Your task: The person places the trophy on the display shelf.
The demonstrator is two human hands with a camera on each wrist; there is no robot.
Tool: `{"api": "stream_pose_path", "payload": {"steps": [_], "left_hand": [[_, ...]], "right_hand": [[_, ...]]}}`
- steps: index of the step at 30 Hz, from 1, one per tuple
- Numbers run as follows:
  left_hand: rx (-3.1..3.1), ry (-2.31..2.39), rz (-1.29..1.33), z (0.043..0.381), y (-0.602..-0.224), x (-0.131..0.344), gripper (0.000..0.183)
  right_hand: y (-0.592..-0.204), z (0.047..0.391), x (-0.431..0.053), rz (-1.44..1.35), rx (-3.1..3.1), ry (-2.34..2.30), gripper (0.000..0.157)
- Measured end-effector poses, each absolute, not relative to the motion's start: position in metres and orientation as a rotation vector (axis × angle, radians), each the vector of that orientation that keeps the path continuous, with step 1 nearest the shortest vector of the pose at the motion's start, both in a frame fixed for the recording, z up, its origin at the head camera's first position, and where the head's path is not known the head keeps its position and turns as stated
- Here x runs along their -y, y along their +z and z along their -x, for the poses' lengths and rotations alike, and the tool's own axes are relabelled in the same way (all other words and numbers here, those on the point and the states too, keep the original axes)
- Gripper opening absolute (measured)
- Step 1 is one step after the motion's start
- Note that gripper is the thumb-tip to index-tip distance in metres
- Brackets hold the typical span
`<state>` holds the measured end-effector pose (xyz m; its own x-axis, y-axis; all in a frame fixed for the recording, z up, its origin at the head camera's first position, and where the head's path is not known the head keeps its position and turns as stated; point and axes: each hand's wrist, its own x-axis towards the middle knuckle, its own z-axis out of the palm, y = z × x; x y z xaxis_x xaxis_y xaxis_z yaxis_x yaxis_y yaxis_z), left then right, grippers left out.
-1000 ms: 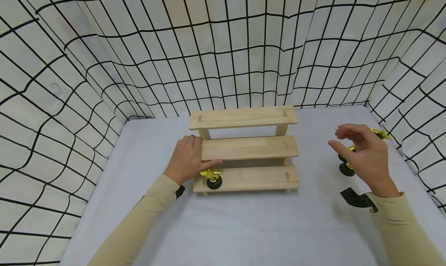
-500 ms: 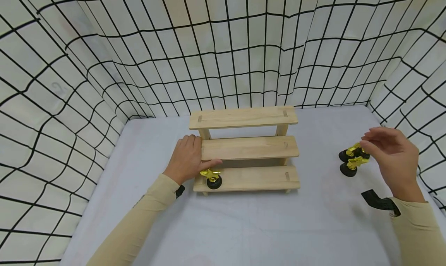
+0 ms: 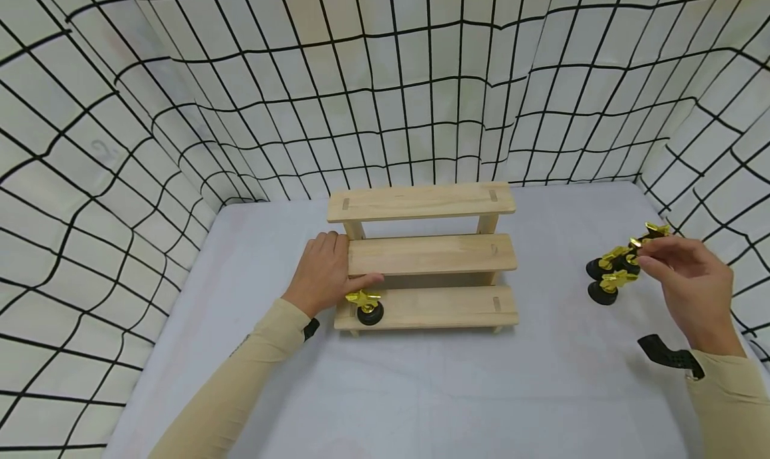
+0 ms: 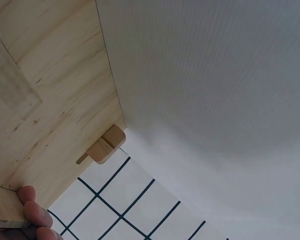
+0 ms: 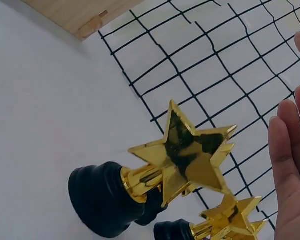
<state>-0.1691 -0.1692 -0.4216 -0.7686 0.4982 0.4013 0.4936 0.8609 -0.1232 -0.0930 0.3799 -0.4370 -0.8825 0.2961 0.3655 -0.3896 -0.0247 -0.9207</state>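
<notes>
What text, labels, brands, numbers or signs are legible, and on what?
None legible for certain.
"2"? – a faint grey mark on the white wall at the left of the head view; too blurred to confirm.
No lettering visible on the gold star trophies or the wooden shelf.
</notes>
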Motion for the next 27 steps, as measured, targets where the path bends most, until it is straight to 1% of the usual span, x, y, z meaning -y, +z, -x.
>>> {"api": "stream_pose_path", "payload": {"steps": [9, 15, 18, 22, 24, 27], "left_hand": [[2.621, 0.007, 0.733, 0.17, -0.421, 0.168, 0.084], [2.61, 0.006, 0.737, 0.168, -0.42, 0.17, 0.085], [2.601, 0.002, 0.744, 0.169, -0.421, 0.171, 0.091], [2.595, -0.005, 0.749, 0.17, -0.423, 0.171, 0.099], [2.597, -0.009, 0.748, 0.17, -0.423, 0.171, 0.097], [2.6, -0.019, 0.745, 0.17, -0.422, 0.171, 0.09]], "right_hand": [[-0.458, 0.087, -0.392, -0.043, 1.929, 1.914, 0.039], [-0.467, 0.086, -0.395, -0.125, 1.93, 1.988, 0.044], [-0.472, 0.085, -0.397, -0.116, 1.951, 2.006, 0.044], [-0.478, 0.082, -0.398, -0.029, 2.042, 1.981, 0.044], [-0.482, 0.081, -0.398, 0.001, 2.098, 1.954, 0.045], [-0.486, 0.081, -0.398, 0.005, 2.114, 1.96, 0.047]]}}
